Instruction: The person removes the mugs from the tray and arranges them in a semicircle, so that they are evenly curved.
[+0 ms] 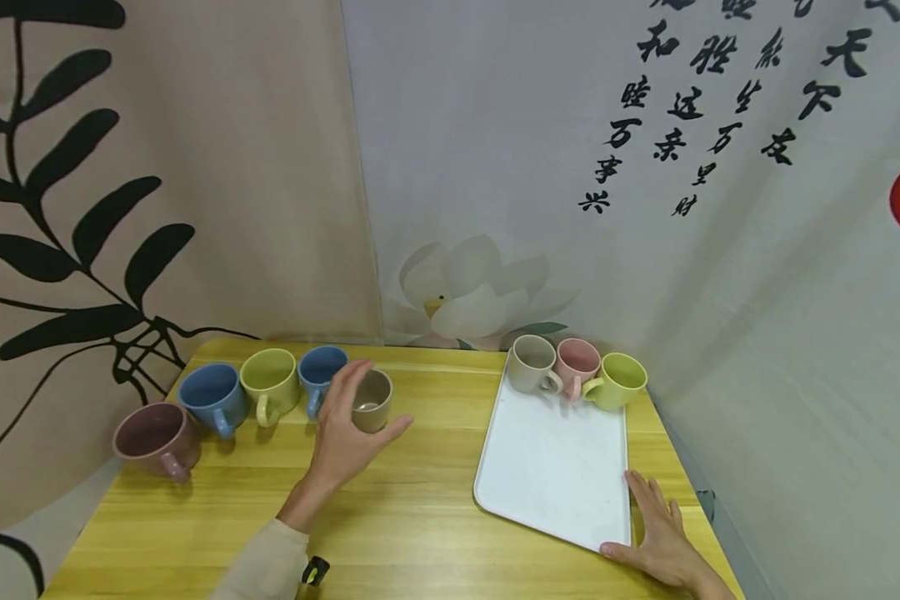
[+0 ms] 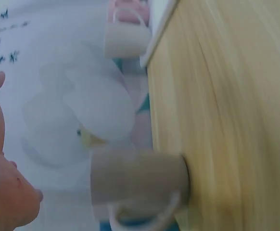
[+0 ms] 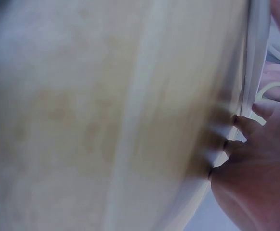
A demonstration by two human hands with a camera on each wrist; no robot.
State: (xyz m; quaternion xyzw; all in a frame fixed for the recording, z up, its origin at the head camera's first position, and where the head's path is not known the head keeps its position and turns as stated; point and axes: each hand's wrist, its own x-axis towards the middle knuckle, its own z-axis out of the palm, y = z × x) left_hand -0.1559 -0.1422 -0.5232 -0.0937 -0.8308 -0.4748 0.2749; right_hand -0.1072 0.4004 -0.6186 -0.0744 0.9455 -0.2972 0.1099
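Note:
My left hand (image 1: pixel 347 437), thumb and fingers spread, is over a grey-beige mug (image 1: pixel 373 402). In the left wrist view a gap shows between this hand (image 2: pixel 5 168) and the mug (image 2: pixel 137 180), which stands upright on the table. My right hand (image 1: pixel 658 537) rests at the near right corner of a white tray (image 1: pixel 551 467), its thumb touching the rim and its fingers extended along the right side. On the tray's far end stand a light grey mug (image 1: pixel 532 367), a pink mug (image 1: pixel 577 367) and a yellow-green mug (image 1: pixel 617 382).
Along the table's left and back edge stand a dusky pink mug (image 1: pixel 153 442), a blue mug (image 1: pixel 213 398), another yellow-green mug (image 1: pixel 270 383) and a second blue mug (image 1: pixel 321 373). A printed cloth backdrop (image 1: pixel 487 167) hangs behind the wooden table (image 1: pixel 390 533).

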